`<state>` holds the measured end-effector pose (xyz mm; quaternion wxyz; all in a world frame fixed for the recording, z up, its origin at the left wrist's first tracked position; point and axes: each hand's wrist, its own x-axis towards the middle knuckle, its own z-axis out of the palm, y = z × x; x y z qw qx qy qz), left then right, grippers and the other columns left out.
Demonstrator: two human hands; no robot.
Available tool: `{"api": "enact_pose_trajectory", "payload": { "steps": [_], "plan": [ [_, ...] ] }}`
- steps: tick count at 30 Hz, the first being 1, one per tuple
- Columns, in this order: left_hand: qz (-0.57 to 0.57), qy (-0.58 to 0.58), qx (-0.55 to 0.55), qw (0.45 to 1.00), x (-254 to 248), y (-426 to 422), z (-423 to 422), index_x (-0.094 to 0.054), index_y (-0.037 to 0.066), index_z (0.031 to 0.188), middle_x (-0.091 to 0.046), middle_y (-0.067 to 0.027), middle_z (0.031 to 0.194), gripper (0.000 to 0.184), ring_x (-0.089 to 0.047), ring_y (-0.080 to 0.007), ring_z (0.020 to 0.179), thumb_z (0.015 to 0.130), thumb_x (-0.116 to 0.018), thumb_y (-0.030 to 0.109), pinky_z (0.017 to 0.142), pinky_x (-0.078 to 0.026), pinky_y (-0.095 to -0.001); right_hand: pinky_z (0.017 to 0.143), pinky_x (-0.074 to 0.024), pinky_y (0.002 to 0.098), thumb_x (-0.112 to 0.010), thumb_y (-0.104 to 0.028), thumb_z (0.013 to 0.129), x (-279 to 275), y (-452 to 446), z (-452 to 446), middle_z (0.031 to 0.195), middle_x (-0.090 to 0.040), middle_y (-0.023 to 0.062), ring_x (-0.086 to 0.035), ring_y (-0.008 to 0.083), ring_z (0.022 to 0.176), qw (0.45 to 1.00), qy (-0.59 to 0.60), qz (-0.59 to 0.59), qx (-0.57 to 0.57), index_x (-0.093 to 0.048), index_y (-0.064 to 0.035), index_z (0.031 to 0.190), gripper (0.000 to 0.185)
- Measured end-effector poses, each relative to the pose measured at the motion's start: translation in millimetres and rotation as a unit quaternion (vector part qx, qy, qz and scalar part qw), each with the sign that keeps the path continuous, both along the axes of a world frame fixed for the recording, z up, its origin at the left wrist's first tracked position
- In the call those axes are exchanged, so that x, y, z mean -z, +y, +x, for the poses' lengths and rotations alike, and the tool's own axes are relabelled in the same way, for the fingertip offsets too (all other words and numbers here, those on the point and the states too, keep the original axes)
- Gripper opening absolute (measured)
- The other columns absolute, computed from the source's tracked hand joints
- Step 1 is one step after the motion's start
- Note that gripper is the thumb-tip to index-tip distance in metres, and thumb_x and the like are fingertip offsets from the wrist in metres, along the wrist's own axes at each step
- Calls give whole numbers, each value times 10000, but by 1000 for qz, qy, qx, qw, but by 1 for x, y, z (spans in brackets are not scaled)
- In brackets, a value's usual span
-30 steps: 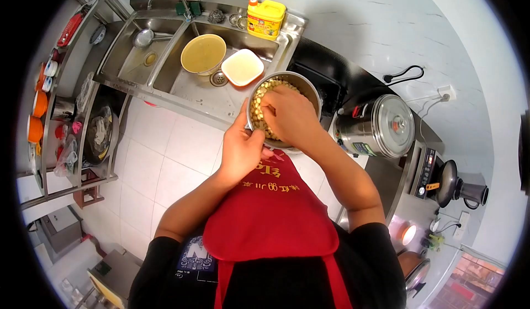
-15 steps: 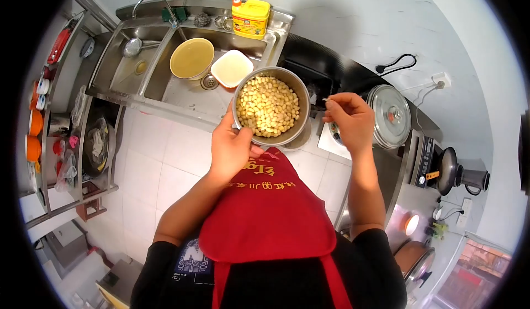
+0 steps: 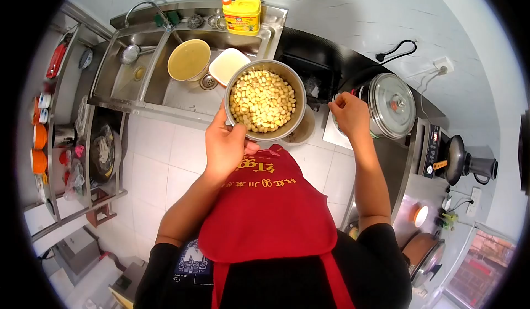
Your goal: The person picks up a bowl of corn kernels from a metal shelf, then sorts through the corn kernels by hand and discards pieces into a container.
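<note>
A round metal pot [image 3: 301, 96] full of pale yellow kernels or beans [image 3: 263, 100] is held up in front of the red apron. My left hand [image 3: 225, 146] grips its left rim, thumb at the near edge and fingers along the outside. To the right of the pot, apart from it, my right hand [image 3: 351, 113] has its fingertips pinched together. Whatever may be between those fingertips is too small to make out. Below the pot's right side, a round bin or bucket [image 3: 301, 131] is partly visible.
Behind the pot is a steel sink [image 3: 176, 96] with a yellow basin [image 3: 189, 60] and a white-and-orange container [image 3: 228, 65]. A yellow detergent jug [image 3: 242, 16] stands at the back. To the right is a lidded steel cooker [image 3: 393, 106]; shelves [image 3: 87, 160] stand at left.
My right hand has come out of the pot and moved right, its fingers pinched. The kernels show fully now. My left hand still holds the pot, which has shifted slightly left in view.
</note>
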<state>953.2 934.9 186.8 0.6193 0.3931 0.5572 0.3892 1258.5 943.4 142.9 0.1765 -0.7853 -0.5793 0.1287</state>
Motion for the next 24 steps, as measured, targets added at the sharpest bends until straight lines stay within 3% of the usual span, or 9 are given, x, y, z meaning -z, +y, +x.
{"api": "enact_pose_trajectory", "payload": {
  "steps": [4,7,8,9,10,12,16,21,24],
  "plan": [
    [3,0,3,1000,-2,-1,1,-320,15,1565,-719,-177,891,632,-719,-208,595,954,-477,-24,526,-612,-298,661,-525,386,-742,-172,864,9,-1,6,761,-702,143,-670,298,671,999,-45,-23,-8,-738,-27,917,155],
    [9,1,0,1000,-3,-1,1,-322,14,1563,-719,-178,891,629,-718,-209,592,954,-476,-25,528,-614,-299,713,-555,405,-721,-252,902,14,-4,7,896,-733,156,-714,317,782,998,25,14,-58,-749,-47,1050,254],
    [12,-1,-2,1000,-3,-2,2,-323,13,1563,-718,-179,891,628,-718,-209,592,954,-474,-25,529,-614,-299,663,-562,357,-681,-235,950,10,-8,1,847,-727,131,-714,257,746,976,214,2,-27,-712,-22,1139,286],
    [11,-2,-2,1000,-4,-2,3,-323,13,1563,-718,-179,891,628,-718,-209,592,954,-474,-25,529,-614,-299,613,-569,309,-642,-218,998,-3,-12,-12,798,-721,106,-714,197,711,919,394,-12,4,-675,2,1229,320],
    [12,2,-6,1000,-4,-3,4,-355,6,1539,-721,-182,910,597,-712,-199,585,952,-459,-30,522,-610,-289,613,-569,309,-642,-218,998,-16,-15,-24,798,-721,106,-714,197,711,919,394,-12,4,-675,2,1229,320],
    [13,5,-10,1000,-3,-3,4,-387,-1,1515,-723,-186,928,569,-705,-190,578,950,-444,-35,516,-607,-280,560,-570,282,-592,-207,1031,-34,-20,-48,803,-706,102,-710,150,698,823,562,-79,-1,-516,11,1428,460],
    [-4,-9,5,1000,1,0,1,-340,13,1548,-717,-183,911,605,-720,-210,600,957,-463,-26,526,-616,-297,501,-547,256,-561,-170,1044,-30,-17,-85,767,-697,105,-661,154,556,838,538,-89,-32,-405,-7,1499,508],
    [-9,-26,-1,1000,-3,-9,-4,-330,12,1551,-713,-192,961,606,-717,-209,598,960,-459,-26,527,-617,-295,434,-495,256,-517,-112,1030,-47,-24,-99,709,-673,89,-615,127,496,862,503,-55,-34,-425,-26,1488,474],
    [106,-76,-51,990,-4,-23,-3,-401,-44,1477,-715,-202,948,539,-701,-205,571,940,-450,-39,503,-604,-281,409,-471,255,-498,-79,1013,-56,-33,-109,686,-659,83,-595,118,474,879,475,10,-36,-447,-29,1468,460]
  ]
}}
